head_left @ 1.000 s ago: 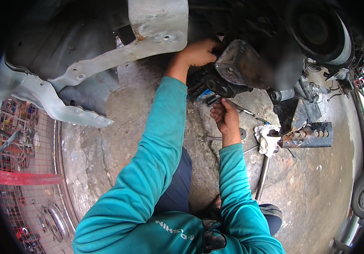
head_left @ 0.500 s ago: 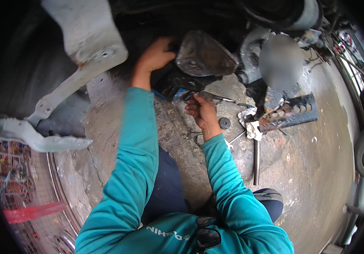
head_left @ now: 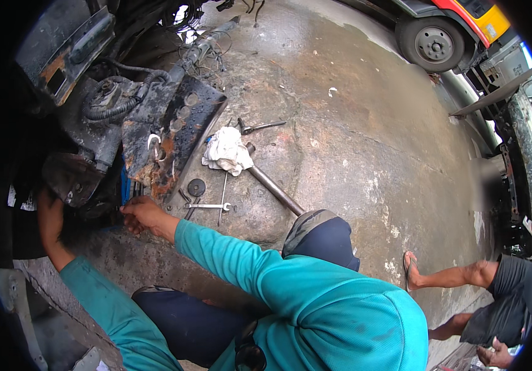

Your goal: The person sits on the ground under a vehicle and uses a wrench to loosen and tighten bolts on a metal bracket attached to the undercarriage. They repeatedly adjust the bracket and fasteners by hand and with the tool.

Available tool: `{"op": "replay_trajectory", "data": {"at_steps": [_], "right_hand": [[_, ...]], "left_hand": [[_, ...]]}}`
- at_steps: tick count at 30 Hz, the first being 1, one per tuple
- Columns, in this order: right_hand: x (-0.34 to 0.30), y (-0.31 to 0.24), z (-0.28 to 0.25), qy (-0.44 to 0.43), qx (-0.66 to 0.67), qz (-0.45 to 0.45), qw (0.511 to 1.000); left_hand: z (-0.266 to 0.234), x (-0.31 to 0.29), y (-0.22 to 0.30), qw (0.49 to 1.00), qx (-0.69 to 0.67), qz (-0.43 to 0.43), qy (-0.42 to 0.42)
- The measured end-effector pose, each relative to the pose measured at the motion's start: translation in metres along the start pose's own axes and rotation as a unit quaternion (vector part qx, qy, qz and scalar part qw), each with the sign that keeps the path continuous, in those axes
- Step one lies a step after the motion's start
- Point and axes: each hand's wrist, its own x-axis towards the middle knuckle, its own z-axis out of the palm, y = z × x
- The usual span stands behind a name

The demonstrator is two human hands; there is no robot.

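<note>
On the left, my left hand [head_left: 49, 210] reaches up into the dark underside of a vehicle, beside a dark metal bracket [head_left: 74, 179]. Its fingers are hidden behind that part. My right hand [head_left: 146, 217] is closed, fingertips pinched together, low beside a rusty black metal plate [head_left: 176, 133]. Whatever may be between those fingers is too small to make out. Just above the right hand shows a blue strip-like thing [head_left: 125, 185]. To the right of that hand lie a round black disc [head_left: 196, 187] and a wrench [head_left: 210, 206] on the concrete.
A white rag [head_left: 227, 151] lies against a long metal pipe [head_left: 275, 188]. Beyond it is a ratchet-like tool [head_left: 263, 127]. A person in dark shorts [head_left: 497, 309] is at the lower right. A truck wheel [head_left: 434, 44] stands at the far right.
My view has swung to the right, so the hands and vehicle parts now sit farther left. The other person has come into view. My right hand stays pinched; my left stays up among the parts.
</note>
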Motion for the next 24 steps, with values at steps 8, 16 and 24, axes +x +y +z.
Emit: {"op": "replay_trajectory", "data": {"at_steps": [8,16,24], "right_hand": [[0.004,-0.003,0.001,0.009,0.009,-0.01,1.0],[-0.006,-0.007,0.003,0.007,-0.002,-0.005,1.0],[-0.007,-0.009,0.009,0.003,-0.004,-0.009,1.0]], "left_hand": [[0.001,0.002,-0.065,0.998,0.021,0.038,0.053],[0.01,0.008,-0.037,0.997,0.003,0.01,0.074],[0.013,0.002,-0.058,0.992,0.021,0.022,0.124]]}}
